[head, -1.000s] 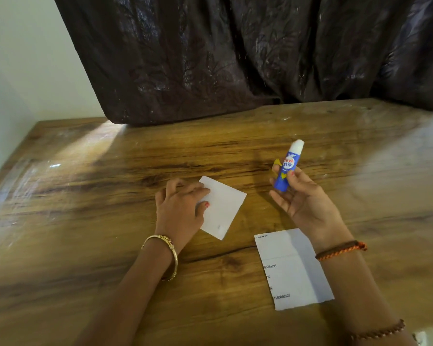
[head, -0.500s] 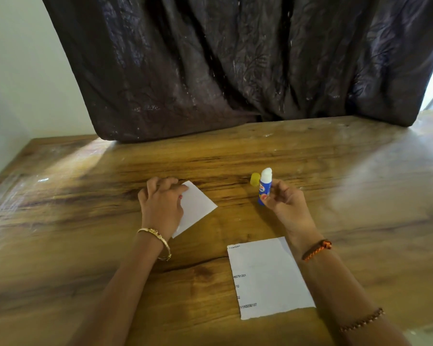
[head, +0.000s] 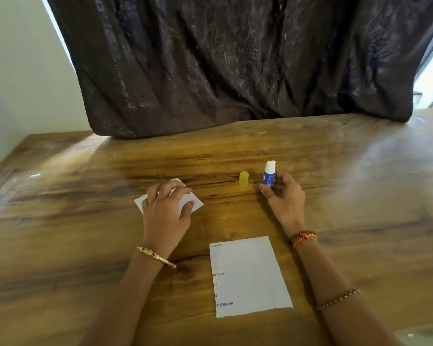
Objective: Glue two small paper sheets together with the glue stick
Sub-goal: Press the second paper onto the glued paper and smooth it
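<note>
The right hand (head: 284, 199) is curled around the lower barrel of a glue stick (head: 269, 174), thumb and fingers closed on its blue body, holding it upright above the wooden table (head: 360, 196). The stick is uncapped, and its white glue column stands out of the top, slightly rough at the tip. Just to its left, apart from the hand, the small yellow cap (head: 243, 177) stands on the tabletop, translucent and cylindrical.

The left hand (head: 165, 211) lies palm down with loosely bent, slightly spread fingers pressing on a small white sheet (head: 196, 203), which sits turned like a diamond, its corners showing past the hand. A larger white sheet (head: 250, 275) with printed numbers along its left edge lies flat nearer the person, between the two forearms, untouched; its bottom edge looks torn. The table is glossy, with dark grain. A dark crinkled curtain (head: 223, 66) hangs behind.
</note>
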